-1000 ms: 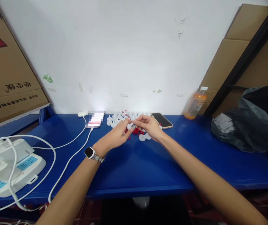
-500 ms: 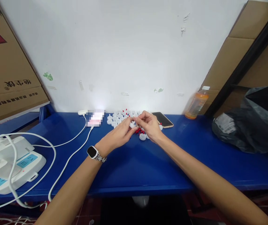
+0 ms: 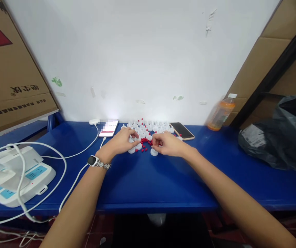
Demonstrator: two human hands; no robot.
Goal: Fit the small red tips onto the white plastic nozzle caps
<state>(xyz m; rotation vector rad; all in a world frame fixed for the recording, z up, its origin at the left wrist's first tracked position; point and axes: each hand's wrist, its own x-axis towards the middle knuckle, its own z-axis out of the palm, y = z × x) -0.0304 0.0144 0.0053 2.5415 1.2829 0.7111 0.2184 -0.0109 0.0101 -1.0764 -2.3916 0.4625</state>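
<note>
The left hand (image 3: 123,141) is arching by some white discs (image 3: 131,150), its thumb and fingertips standing apart. The right hand (image 3: 170,144) is curling its fingertips close above another white disc (image 3: 154,152); I can't tell whether it's gripping anything. Red bits (image 3: 144,141) are lying between them, and a dark phone (image 3: 182,131) is resting beyond the right hand on the blue table (image 3: 158,186).

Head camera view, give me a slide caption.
Left hand and right hand among white spouted lids and small red caps on a blue table, an orange drink bottle to the right.
</note>
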